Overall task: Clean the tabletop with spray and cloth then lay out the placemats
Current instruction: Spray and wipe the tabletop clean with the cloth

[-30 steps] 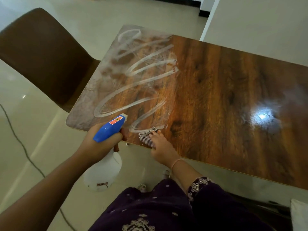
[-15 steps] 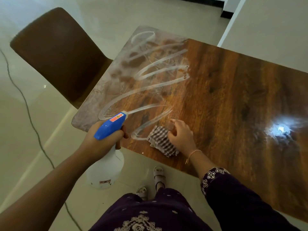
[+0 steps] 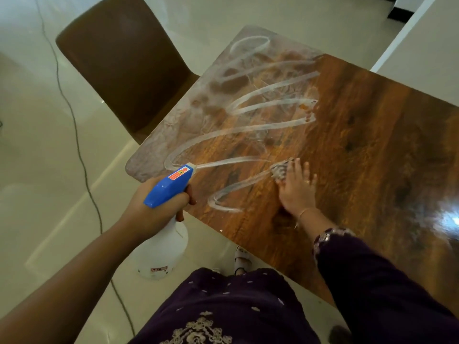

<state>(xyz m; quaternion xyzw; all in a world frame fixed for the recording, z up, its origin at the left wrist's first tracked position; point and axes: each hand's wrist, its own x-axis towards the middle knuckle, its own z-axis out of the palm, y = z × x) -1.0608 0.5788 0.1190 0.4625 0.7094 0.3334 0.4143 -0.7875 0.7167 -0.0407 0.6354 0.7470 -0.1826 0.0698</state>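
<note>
Where the right hand (image 3: 296,192) presses the checked cloth (image 3: 280,168) onto the tabletop (image 3: 372,135) at centre frame, overlapping, evenly weighted passes toward the white spray loops (image 3: 273,106) at upper centre would likely clean best. Its fingers (image 3: 307,172) lie straight and spread, palm down, with only a corner of cloth showing past the fingertips. At lower left the left hand (image 3: 151,212) is wrapped round the blue-headed spray bottle (image 3: 170,187), off the table's edge; no placemats are visible.

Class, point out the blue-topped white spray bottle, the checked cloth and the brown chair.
blue-topped white spray bottle (image 3: 169,186): head view, blue trigger head.
checked cloth (image 3: 279,170): head view, exposed corner.
brown chair (image 3: 124,63): head view, backrest.
</note>
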